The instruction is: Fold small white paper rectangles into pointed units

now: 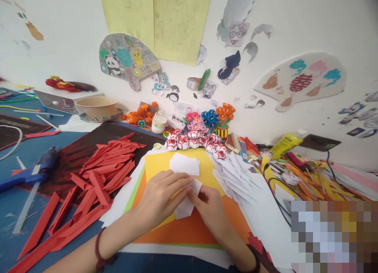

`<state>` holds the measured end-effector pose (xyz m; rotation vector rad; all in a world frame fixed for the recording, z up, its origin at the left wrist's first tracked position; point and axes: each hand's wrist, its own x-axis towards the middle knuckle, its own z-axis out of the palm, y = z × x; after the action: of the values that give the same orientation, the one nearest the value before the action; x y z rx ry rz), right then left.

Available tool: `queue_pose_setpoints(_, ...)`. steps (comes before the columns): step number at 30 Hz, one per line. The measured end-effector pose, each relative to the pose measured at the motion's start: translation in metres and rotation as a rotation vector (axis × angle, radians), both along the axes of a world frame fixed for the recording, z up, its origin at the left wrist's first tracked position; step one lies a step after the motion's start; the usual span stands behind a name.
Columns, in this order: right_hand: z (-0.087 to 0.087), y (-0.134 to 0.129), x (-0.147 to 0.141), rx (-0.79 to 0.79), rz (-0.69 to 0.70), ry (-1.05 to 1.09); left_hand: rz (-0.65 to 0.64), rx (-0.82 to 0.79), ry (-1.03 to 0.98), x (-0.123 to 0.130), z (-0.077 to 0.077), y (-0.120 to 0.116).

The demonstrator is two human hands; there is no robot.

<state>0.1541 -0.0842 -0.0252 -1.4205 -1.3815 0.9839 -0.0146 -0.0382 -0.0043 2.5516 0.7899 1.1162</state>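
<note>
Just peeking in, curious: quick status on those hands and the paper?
Left hand and right hand both pressing a small white paper on the orange sheet. White paper stack just beyond. Nothing in the way.

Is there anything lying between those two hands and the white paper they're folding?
Nothing visible does. The left hand and the right hand both rest directly on the white paper, which lies on the orange sheet. The stack of white slips sits just beyond it.
</note>
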Motion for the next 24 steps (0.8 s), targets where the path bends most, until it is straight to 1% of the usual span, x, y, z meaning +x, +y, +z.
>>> queue_pose_setpoints(2, 0.002, 0.0, 0.001, 0.0, 0.002, 0.006, -0.023, -0.337, -0.159, 0.001, 0.004, 0.004)
queue_pose_setpoints(3, 0.003, 0.0, 0.001, 0.0, 0.009, 0.018, -0.053, -0.507, -0.205, 0.001, 0.005, 0.006)
queue_pose_setpoints(4, 0.005, -0.001, 0.001, -0.001, 0.017, 0.031, -0.062, -0.642, -0.251, 0.001, 0.006, 0.009)
queue_pose_setpoints(6, 0.006, -0.002, 0.001, 0.007, 0.032, 0.051, -0.06, -0.828, -0.341, 0.0, 0.006, 0.013)
queue_pose_setpoints(9, 0.007, -0.002, 0.002, 0.037, 0.037, 0.042, -0.101, -0.998, -0.443, 0.001, 0.003, 0.016)
queue_pose_setpoints(10, 0.006, -0.002, 0.003, 0.049, 0.037, 0.036, -0.119, -1.026, -0.448, 0.002, 0.003, 0.015)
queue_pose_setpoints(12, 0.006, -0.001, 0.004, 0.075, 0.044, 0.025, -0.13, -1.025, -0.41, 0.003, 0.002, 0.015)
queue_pose_setpoints(15, 0.007, -0.001, 0.005, 0.109, 0.057, -0.001, -0.092, -0.932, -0.316, 0.003, 0.002, 0.014)
queue_pose_setpoints(17, 0.009, -0.002, 0.005, 0.119, 0.06, -0.023, -0.069, -0.882, -0.291, 0.003, 0.002, 0.014)
queue_pose_setpoints(20, 0.011, -0.003, 0.004, 0.118, 0.056, -0.04, -0.063, -0.865, -0.318, 0.003, 0.001, 0.014)
queue_pose_setpoints(24, 0.011, -0.004, 0.004, 0.08, 0.068, -0.011, -0.055, -0.909, -0.364, 0.003, 0.0, 0.012)
